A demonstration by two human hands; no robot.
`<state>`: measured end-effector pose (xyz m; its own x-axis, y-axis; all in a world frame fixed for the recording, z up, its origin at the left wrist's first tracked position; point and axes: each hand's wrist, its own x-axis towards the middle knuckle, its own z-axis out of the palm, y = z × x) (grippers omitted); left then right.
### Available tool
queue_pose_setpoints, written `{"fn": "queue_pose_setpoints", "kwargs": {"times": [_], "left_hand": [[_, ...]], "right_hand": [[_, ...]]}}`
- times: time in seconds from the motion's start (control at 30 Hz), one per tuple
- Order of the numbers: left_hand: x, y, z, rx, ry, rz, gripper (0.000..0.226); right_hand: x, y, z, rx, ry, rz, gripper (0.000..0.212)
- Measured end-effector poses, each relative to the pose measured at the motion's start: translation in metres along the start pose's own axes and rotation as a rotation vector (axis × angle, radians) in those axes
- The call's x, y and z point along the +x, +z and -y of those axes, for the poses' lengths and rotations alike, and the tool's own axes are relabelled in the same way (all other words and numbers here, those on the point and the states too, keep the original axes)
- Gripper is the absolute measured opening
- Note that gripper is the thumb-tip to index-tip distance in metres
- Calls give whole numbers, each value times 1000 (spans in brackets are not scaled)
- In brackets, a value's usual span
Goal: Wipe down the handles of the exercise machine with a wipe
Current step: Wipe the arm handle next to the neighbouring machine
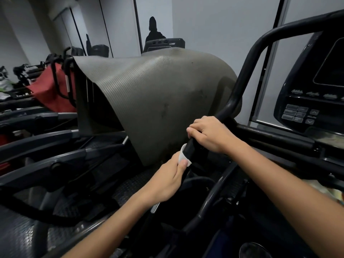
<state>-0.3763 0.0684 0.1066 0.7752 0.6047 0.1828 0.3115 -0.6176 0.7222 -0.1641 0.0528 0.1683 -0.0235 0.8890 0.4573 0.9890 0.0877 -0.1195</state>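
Now your left hand [168, 180] pinches the wipe [183, 155] round the handle [192, 148], your right hand [208, 134] clamped on the handle at its 1 o'clock, fingers curled.

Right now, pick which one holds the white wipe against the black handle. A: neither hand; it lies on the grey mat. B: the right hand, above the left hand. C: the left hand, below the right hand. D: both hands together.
C: the left hand pinches the white wipe around the black handle, while the right hand grips the bar higher up with no wipe showing.
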Motion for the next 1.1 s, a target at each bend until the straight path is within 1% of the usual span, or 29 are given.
{"fn": "queue_pose_setpoints", "kwargs": {"times": [0.07, 0.2, 0.27, 0.37, 0.43, 0.5, 0.57, 0.63, 0.7, 0.77, 0.8, 0.87, 0.9, 1.0, 1.1], "left_hand": [[-13, 4, 9, -1, -22, -13, 46], [-50, 9, 35, 73, -100, 17, 28], [-69, 11, 47, 107, -123, 46, 28], [-82, 14, 55, 140, -101, 44, 25], [-75, 16, 48, 116, -77, -1, 21], [-57, 18, 39, 93, -22, -58, 22], [-34, 17, 29, 85, 2, -81, 28], [-12, 12, 17, 49, -34, -51, 36], [9, 5, 8, -69, -103, -2, 50], [22, 0, 3, -248, -198, 73, 70], [26, -1, 3, -340, -243, 113, 76], [25, -2, 4, -435, -272, 156, 79], [23, 0, 8, -443, -279, 167, 80], [8, 3, 23, -429, -334, 193, 92], [-11, 10, 45, -282, -343, 136, 95]], "right_hand": [[-2, 5, -1, 4, 6, -39, 52], [-2, 11, 5, -29, 23, -72, 42], [-2, 13, 5, -34, 32, -99, 41], [-1, 15, 5, -38, 42, -120, 40], [1, 16, 5, -55, 43, -123, 40], [2, 16, 4, -63, 39, -117, 40], [3, 15, 5, -67, 34, -122, 39], [2, 15, 6, -65, 29, -134, 39], [1, 14, 8, -51, 33, -146, 39], [0, 12, 10, -46, 40, -146, 38], [-1, 11, 12, -44, 44, -136, 37], [-1, 9, 15, -51, 53, -121, 37], [-1, 9, 16, -58, 56, -119, 37], [-2, 7, 17, -69, 74, -102, 37], [0, 7, 18, -80, 80, -83, 36]]}}
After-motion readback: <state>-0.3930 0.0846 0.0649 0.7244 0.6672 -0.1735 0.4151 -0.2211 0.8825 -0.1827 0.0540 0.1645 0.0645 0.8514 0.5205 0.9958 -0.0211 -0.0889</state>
